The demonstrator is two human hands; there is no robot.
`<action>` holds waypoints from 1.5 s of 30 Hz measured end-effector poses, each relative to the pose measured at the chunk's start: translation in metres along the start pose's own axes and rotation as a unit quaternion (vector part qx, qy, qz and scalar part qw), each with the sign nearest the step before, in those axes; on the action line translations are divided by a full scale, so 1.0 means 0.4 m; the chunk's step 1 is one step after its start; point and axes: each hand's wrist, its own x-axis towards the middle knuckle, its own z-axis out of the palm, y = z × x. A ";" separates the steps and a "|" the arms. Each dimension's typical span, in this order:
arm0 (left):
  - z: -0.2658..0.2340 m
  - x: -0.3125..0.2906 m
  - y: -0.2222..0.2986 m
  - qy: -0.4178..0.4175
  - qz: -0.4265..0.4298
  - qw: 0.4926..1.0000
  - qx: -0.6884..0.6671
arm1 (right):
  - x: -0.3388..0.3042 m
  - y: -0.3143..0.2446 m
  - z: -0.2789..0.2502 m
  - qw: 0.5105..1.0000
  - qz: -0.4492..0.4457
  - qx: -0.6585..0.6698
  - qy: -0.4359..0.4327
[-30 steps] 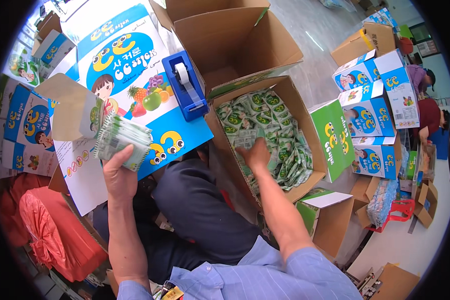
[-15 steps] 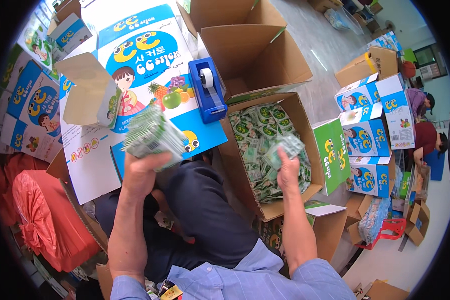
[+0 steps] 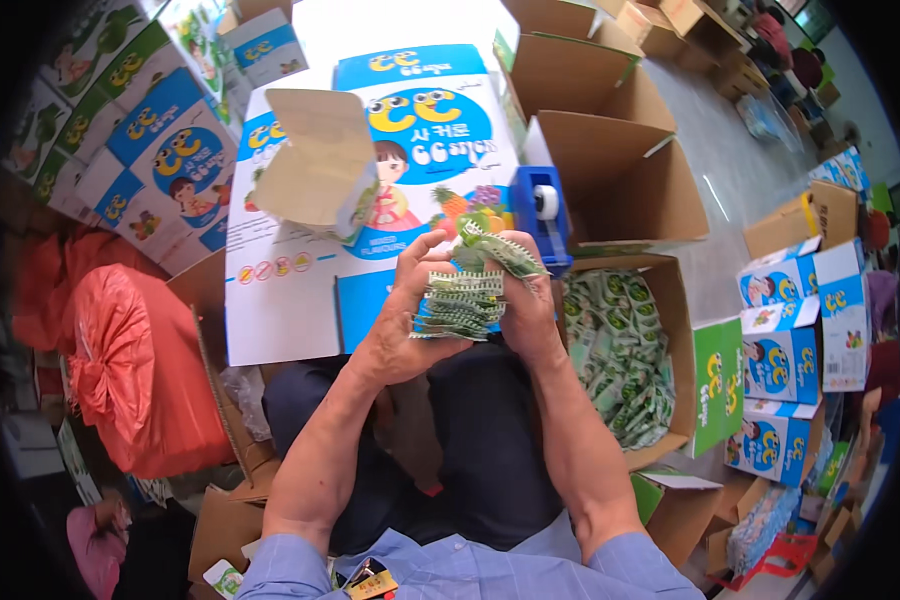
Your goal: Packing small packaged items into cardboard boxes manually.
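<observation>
My left hand (image 3: 402,318) is wrapped round a thick stack of green-and-white sachets (image 3: 458,305), their crimped edges turned toward me. Right beside it, my right hand (image 3: 526,308) grips a few more sachets (image 3: 505,250) against the top of that stack. Both hands meet over my lap, in front of the flat printed carton (image 3: 290,330) that serves as a work surface. On this carton stands a small opened box (image 3: 315,165), white inside, with its flap raised. To my right, a brown carton (image 3: 682,400) holds many loose sachets of the same kind.
A blue tape dispenser (image 3: 544,215) sits at the work surface's right edge. Beyond it are open brown cartons (image 3: 620,180). A red plastic bag (image 3: 150,370) bulges at left. Stacked blue-and-white cartons (image 3: 780,360) stand at far right, with other people behind them.
My right hand has come from above the sachet carton to my left hand, bringing sachets to the stack. The view has swung left, so the surroundings appear further right.
</observation>
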 end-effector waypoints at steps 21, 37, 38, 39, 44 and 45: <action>0.017 -0.023 -0.114 0.055 -0.074 0.989 0.119 | 0.050 0.061 0.075 0.990 0.109 0.067 0.061; 0.029 0.001 -0.123 0.075 -0.081 0.984 0.140 | 0.033 0.104 0.014 0.982 0.148 0.119 -0.002; 0.044 0.007 -0.133 0.077 -0.061 0.987 0.129 | 0.035 0.123 0.006 0.991 0.113 0.069 0.010; 0.043 0.012 -0.113 0.087 -0.066 0.993 0.049 | 0.045 0.144 0.016 0.996 0.082 0.020 0.021; 0.004 -0.009 -0.103 0.097 -0.170 0.978 0.079 | 0.041 0.122 0.023 0.998 0.044 -0.052 -0.008; 0.027 0.005 -0.092 0.085 -0.169 0.979 0.071 | 0.025 0.093 0.015 0.997 0.059 -0.045 0.011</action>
